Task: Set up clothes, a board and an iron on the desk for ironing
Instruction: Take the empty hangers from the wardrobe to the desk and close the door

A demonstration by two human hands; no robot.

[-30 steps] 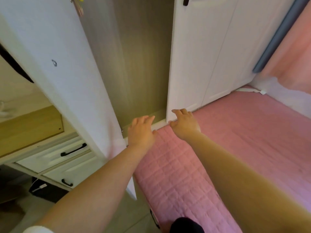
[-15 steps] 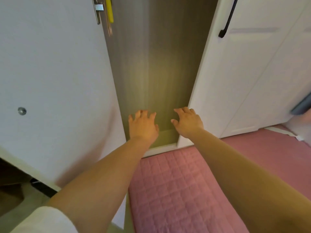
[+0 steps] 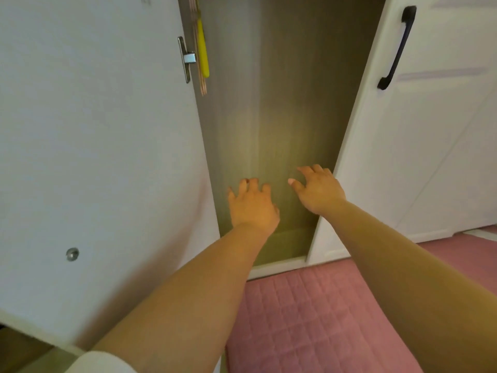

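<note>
We reach both arms over the pink quilted bed (image 3: pixel 309 313) into the open white wardrobe (image 3: pixel 269 125), left hand (image 3: pixel 252 207) and right hand (image 3: pixel 318 191) each an empty, spread grip toward twelve o'clock, presumably seeking ironing things, none visible.

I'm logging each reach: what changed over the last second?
Both hands rose from the quilt's edge into the open wardrobe; the left hand and right hand now have spread, slightly curled fingers. Nothing was taken or released. The door stays open.
</note>
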